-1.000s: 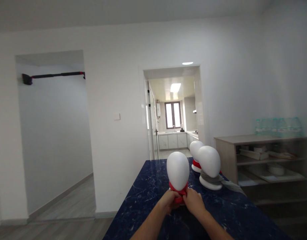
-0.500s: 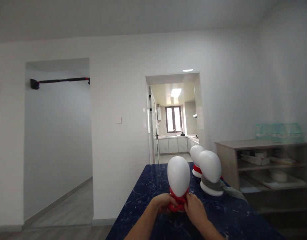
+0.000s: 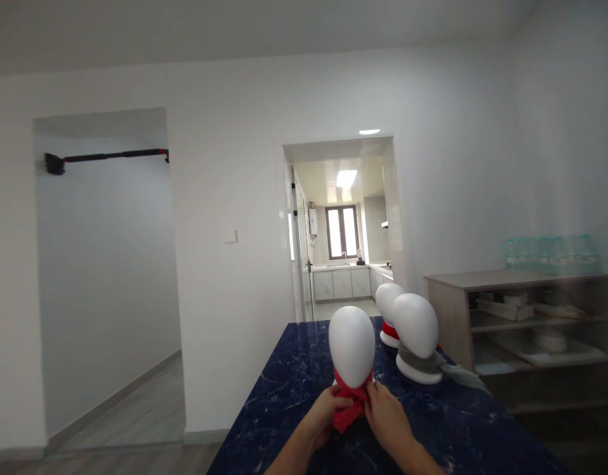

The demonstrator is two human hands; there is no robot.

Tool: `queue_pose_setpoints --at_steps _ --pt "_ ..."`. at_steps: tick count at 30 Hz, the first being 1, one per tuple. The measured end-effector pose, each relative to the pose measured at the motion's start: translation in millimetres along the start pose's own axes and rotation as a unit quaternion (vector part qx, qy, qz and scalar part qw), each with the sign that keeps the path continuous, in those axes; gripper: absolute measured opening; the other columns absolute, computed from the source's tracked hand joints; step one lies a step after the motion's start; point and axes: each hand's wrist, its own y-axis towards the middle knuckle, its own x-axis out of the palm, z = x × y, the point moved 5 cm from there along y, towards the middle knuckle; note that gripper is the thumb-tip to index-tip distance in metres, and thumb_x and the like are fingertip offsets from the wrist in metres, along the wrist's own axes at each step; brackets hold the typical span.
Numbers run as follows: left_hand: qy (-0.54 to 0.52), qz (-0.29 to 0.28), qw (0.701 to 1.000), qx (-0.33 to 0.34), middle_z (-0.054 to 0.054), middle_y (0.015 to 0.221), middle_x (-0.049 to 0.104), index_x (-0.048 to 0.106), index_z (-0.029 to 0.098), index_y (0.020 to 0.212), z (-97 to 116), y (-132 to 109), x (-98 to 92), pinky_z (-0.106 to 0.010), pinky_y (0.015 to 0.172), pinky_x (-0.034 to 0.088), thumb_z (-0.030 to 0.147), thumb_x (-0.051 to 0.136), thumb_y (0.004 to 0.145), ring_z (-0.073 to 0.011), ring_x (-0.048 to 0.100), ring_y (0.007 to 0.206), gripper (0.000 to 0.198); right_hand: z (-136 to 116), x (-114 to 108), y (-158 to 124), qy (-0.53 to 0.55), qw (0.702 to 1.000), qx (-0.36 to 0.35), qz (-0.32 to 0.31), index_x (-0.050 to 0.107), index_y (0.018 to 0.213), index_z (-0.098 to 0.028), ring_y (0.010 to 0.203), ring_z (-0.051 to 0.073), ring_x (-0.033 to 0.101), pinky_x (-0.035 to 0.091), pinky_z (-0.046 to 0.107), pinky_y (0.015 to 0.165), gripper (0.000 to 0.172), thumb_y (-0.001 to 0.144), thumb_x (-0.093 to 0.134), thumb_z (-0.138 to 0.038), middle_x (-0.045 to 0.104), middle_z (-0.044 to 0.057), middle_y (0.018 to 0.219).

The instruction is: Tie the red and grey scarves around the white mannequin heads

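A white mannequin head (image 3: 352,345) stands near me on a dark blue marble table (image 3: 294,376), with a red scarf (image 3: 350,404) wrapped round its neck. My left hand (image 3: 325,411) grips the scarf's left side, fingers curled. On the scarf's right side my right hand (image 3: 387,415) pinches the cloth. Both hands meet in front of the neck.
Two more white heads stand behind to the right: one with a grey scarf (image 3: 416,337), one with a red scarf (image 3: 388,307). A wooden shelf unit (image 3: 521,330) holds plates and bottles at right. Doorways open at left and straight ahead to a kitchen.
My hands have shifted on the red scarf: a fold of it now hangs lower between them. The view has swung slightly.
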Motion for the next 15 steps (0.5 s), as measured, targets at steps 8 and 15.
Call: queue_pose_setpoints --at_steps 8,15 --pt "-0.051 -0.057 0.994 -0.082 -0.006 0.098 0.079 0.073 0.018 0.123 18.2 -25.2 11.3 -0.023 0.068 0.050 0.011 0.085 0.062 -0.0137 0.070 0.072 0.063 -2.9 -9.2 -3.1 -0.008 1.000 0.022 0.019 0.061 0.137 -0.018 0.116 0.027 0.066 0.051 0.035 0.097 0.041 0.099 0.046 -0.013 0.067 0.016 0.129" --pt "0.015 -0.013 0.995 -0.096 0.000 0.088 0.071 0.050 0.026 0.147 -6.5 -37.6 22.6 -0.026 0.056 0.046 0.027 0.084 0.070 -0.0118 0.060 0.052 0.084 1.2 -4.9 -7.3 0.143 0.986 0.087 0.005 0.071 0.095 -0.022 0.086 0.023 0.071 0.048 0.030 0.076 0.017 0.099 0.057 -0.030 0.077 0.009 0.095"
